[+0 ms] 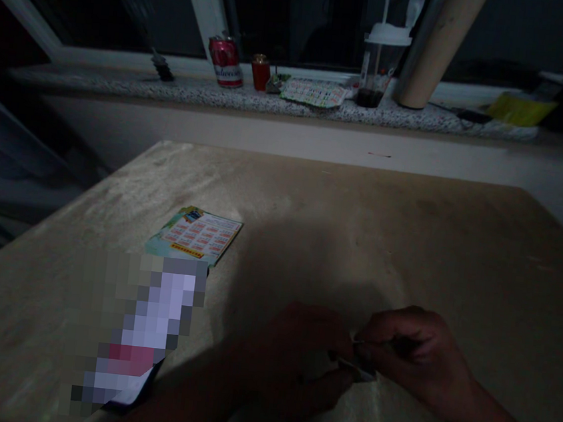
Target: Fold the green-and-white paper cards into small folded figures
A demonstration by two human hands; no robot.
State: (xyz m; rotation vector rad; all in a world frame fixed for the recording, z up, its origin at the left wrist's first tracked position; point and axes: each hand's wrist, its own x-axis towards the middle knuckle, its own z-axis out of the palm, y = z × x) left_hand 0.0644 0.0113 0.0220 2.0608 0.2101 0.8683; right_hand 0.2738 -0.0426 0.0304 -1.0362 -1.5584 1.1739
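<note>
Both hands come together low at the right of centre, over the table. My left hand (306,355) is in deep shadow, its thumb and fingers closed around one side of a small flat piece (362,374) with a pale edge. From the right, my right hand (417,356) meets it, thumb and forefinger pinched at the same piece, other fingers curled in. Poor light and the fingers hide most of this piece, so its kind cannot be made out. To the left lie a printed card (203,236) with rows of red-and-white boxes and a phone-like slab (129,393), its face blurred out.
The wooden table (314,187) ends at a wall below a speckled stone sill (188,94). On the sill stand a red beer can (225,61), a small orange-red container (260,73), another printed card (314,92), a lidded cup with a straw (375,70) and a cardboard tube (442,50).
</note>
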